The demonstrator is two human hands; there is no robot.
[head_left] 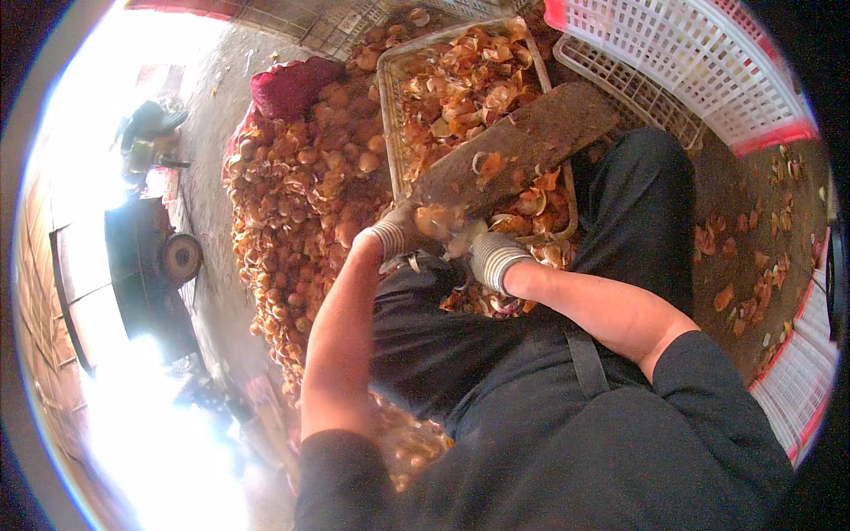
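Observation:
My left hand (pixel 400 228), in a striped knit glove, is curled at a blurred peeled onion (pixel 447 226) over the lower end of a dirty wooden board (pixel 549 124). My right hand (pixel 496 257), also gloved, is closed just right of it; what it grips is hidden. The board lies slanted across a plastic tray (pixel 385 88) full of papery skins (pixel 478 80). More skins lie below my hands between my dark-trousered legs. A large pile of brown onions (pixel 301 203) spreads along my left side.
A red mesh sack (pixel 292 88) tops the pile. White crates with red rims (pixel 673 71) and a lower crate (pixel 593 66) stand behind at right, with another (pixel 792 372) at lower right. Scattered skins cover the right floor (pixel 717 248). A dark wheeled vehicle (pixel 142 274) stands at far left.

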